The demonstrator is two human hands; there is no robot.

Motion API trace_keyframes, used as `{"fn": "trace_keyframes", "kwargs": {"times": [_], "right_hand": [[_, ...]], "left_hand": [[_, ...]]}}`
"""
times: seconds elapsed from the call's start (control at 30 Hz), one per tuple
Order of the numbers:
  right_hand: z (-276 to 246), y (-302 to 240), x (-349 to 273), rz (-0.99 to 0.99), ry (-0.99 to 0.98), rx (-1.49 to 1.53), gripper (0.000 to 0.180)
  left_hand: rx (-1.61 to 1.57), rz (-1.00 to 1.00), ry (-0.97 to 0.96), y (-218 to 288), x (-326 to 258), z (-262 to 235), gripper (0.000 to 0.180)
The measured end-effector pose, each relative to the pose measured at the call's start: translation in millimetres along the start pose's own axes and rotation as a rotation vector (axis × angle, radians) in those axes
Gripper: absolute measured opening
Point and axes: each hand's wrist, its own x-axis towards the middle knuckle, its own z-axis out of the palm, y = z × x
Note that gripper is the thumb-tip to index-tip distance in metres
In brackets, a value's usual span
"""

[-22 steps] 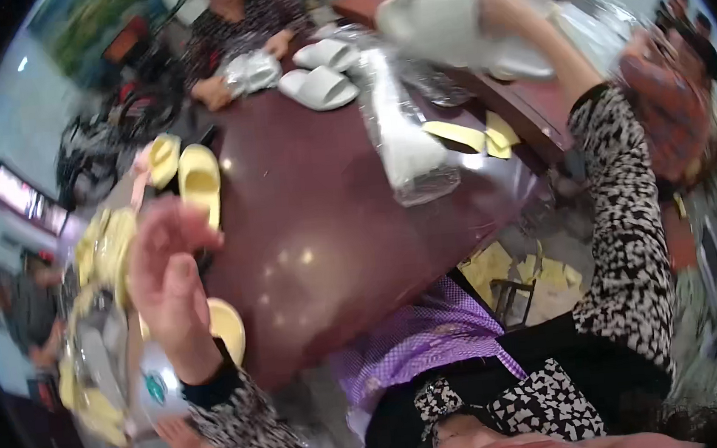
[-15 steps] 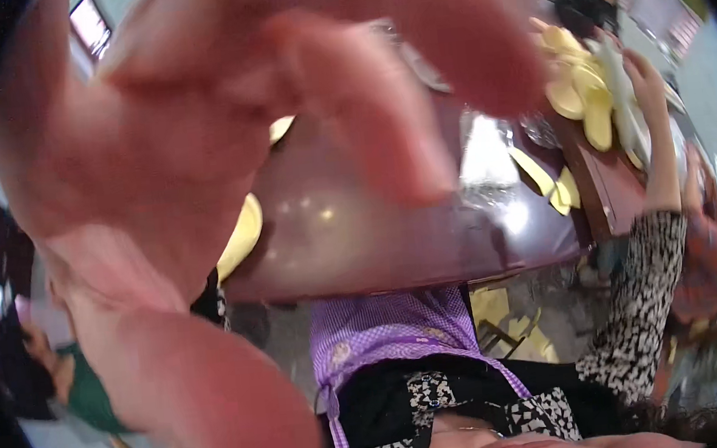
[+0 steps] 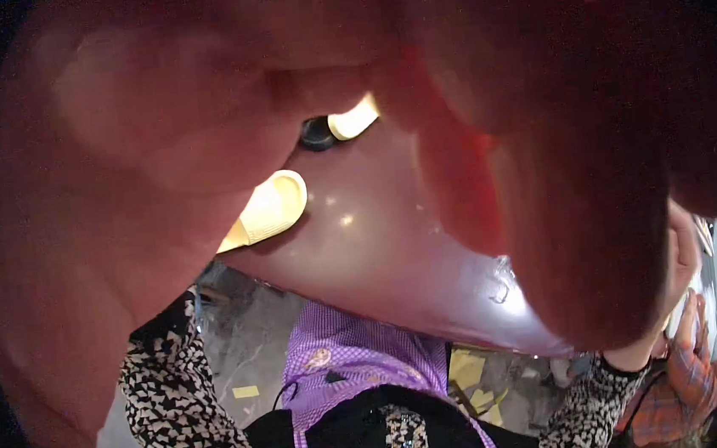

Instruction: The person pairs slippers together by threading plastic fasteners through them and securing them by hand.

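Note:
A very large blurred hand fills the upper part of the head view, close to the camera, its fingers hanging down. It looks apart from both my sleeves, but whose it is does not show. My left sleeve, black and white, runs up beneath it, so my left hand is hidden. My right hand shows only in part at the right, past the large fingers; what it holds cannot be made out. A pale yellow slipper lies on the table near the left edge. Farther back, another pale yellow piece touches a dark round thing.
The glossy dark red table stands before me, its near edge slanting across. A co-worker in a plaid shirt is at the right, hands near mine. Yellow scraps lie below the table on the grey floor.
The large hand has come closer and now covers more of the view, hiding the right-hand pile of yellow slippers. The view has turned; my right arm appears lower.

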Motion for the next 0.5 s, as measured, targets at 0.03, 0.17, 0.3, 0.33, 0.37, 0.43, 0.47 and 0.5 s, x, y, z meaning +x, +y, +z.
{"fn": "trace_keyframes", "kwargs": {"times": [0.03,0.17,0.3,0.33,0.37,0.43,0.47,0.5], "right_hand": [[-1.5,-13.4,9.7,-0.171,0.022,0.177,0.018],[4.9,-46.9,48.7,-0.201,-0.574,1.076,0.033],[81.2,-57.1,55.2,-0.55,-0.06,1.411,0.035],[95.6,-73.4,36.3,-0.593,-0.052,1.395,0.035],[90.3,-68.8,39.1,-0.603,-0.039,1.382,0.035],[66.9,-51.7,54.2,-0.619,-0.014,1.341,0.035],[58.7,-51.8,47.8,-0.626,-0.001,1.314,0.035],[54.8,-52.3,35.2,-0.631,0.0,1.303,0.034]], "left_hand": [[-0.019,0.004,-0.006,-3.0,8.2,-2.2,0.09],[-0.007,0.002,-0.04,-18.9,30.8,-8.1,0.088],[-0.001,0.043,-0.097,-46.3,52.2,-16.8,0.085],[0.019,0.062,-0.119,-40.5,56.4,-15.0,0.085],[0.024,0.058,-0.13,-40.6,60.3,-16.8,0.084],[0.021,0.058,-0.146,-42.9,69.6,-17.8,0.083],[0.013,0.061,-0.152,-44.4,75.0,-16.7,0.082],[0.023,0.057,-0.151,-44.6,77.4,-16.3,0.082]]}}
